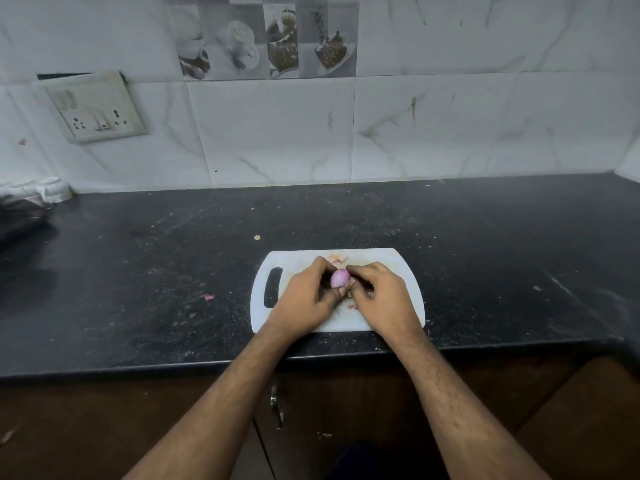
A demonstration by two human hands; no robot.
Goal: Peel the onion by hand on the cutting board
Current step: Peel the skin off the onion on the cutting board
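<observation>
A small pink-purple onion (338, 278) is held just above the white cutting board (263, 317), between both hands. My left hand (306, 294) grips it from the left, thumb and fingers around its lower side. My right hand (379, 294) pinches at its top right edge with the fingertips. Loose bits of onion skin (336, 259) lie on the board behind the hands, and a small piece of skin (352, 307) lies under them. Much of the onion is hidden by my fingers.
The board sits near the front edge of a black speckled counter (138, 271). A skin scrap (208, 296) lies left of the board. A switch socket (95, 109) is on the tiled wall. Bags (31, 199) sit at the far left.
</observation>
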